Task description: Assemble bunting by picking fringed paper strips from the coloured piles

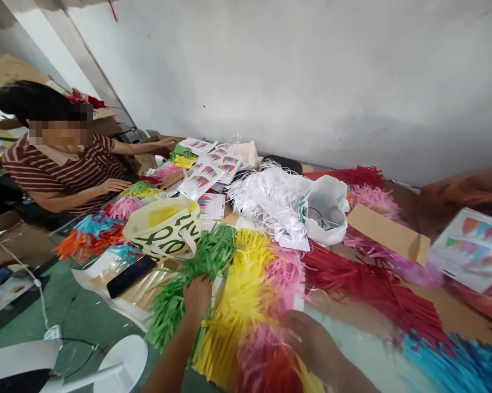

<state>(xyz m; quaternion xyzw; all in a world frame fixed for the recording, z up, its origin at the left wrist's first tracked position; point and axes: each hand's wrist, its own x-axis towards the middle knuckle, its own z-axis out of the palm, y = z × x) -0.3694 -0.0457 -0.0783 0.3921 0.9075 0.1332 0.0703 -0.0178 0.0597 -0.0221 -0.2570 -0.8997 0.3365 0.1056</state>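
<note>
My left hand (197,295) is on the green tissue-paper fringe (164,311), its fingers curled down into the strips. Smeared by motion, my right hand (307,335) is at the edge of a blurred pink and orange-red fringe (266,357); whether its fingers grip this cannot be made out. Between my hands lies a yellow fringe (244,278), with a pink fringe (285,273) beyond it. Dark red fringe (364,278) stretches away to the right of my right hand.
A phone (130,276) lies on packaging at left, near a printed cloth bag (164,226). White strips (266,199), a white plastic bag (325,210) and printed packs (203,177) cover the back. Blue fringe (454,360) is at right. A co-worker (70,169) sits at left.
</note>
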